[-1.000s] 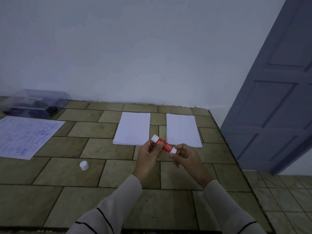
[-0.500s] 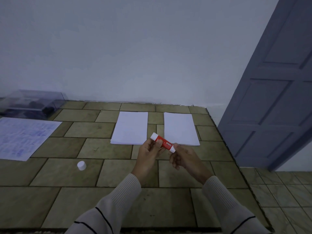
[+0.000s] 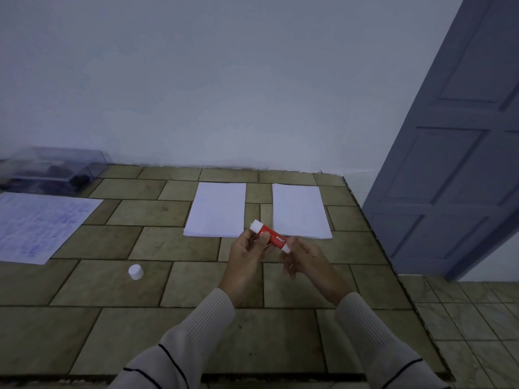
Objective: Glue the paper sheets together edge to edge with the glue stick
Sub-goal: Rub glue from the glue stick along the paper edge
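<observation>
Two white paper sheets lie side by side on the tiled surface with a gap between them: the left sheet (image 3: 217, 210) and the right sheet (image 3: 300, 211). In front of them my left hand (image 3: 247, 256) grips the red glue stick (image 3: 271, 237) round its body, the uncapped white end pointing up and left. My right hand (image 3: 304, 258) pinches the stick's lower white base with its fingertips. The white cap (image 3: 136, 272) stands alone on the tiles to the left.
A large written-on sheet (image 3: 39, 226) lies at the far left, with a clear plastic box (image 3: 53, 171) behind it against the wall. The tiled surface's edge (image 3: 393, 265) runs along the right, beside a blue-grey door (image 3: 460, 164).
Both hands stay on the glue stick at nearly the same place. My right fingers look blurred at the stick's base, shifting slightly.
</observation>
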